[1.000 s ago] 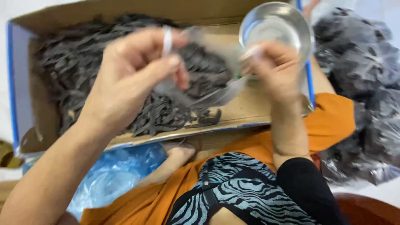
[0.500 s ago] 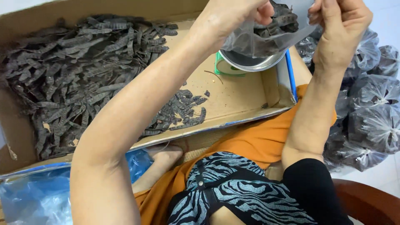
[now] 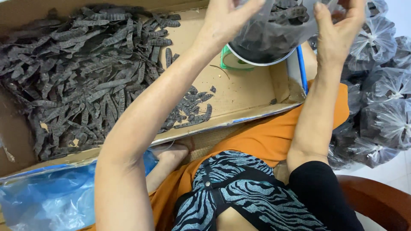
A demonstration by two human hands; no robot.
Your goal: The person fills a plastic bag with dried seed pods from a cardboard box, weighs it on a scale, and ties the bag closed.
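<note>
Up at the far right corner of the cardboard box (image 3: 239,96), holding a clear plastic bag (image 3: 269,30) of dark dried pods between both raised hands: left hand (image 3: 224,19) gripping the bag's left side with fingers closed on the plastic, right hand (image 3: 338,30) pinching its right side, thumb pointing up. Hanging just above a round metal bowl (image 3: 257,57), with the bag's bottom hiding most of it; touching or not, cannot tell. Sitting beside the bowl, toward the box's middle, a green and white roll (image 3: 229,64). Filling the box's left half, a big heap of loose pods (image 3: 81,72), with a small scatter (image 3: 192,109) lying near the near edge. Piling up outside the box's right edge, tied bags of pods (image 3: 381,90). Lying below the near left corner, blue plastic sheeting (image 3: 47,196).
</note>
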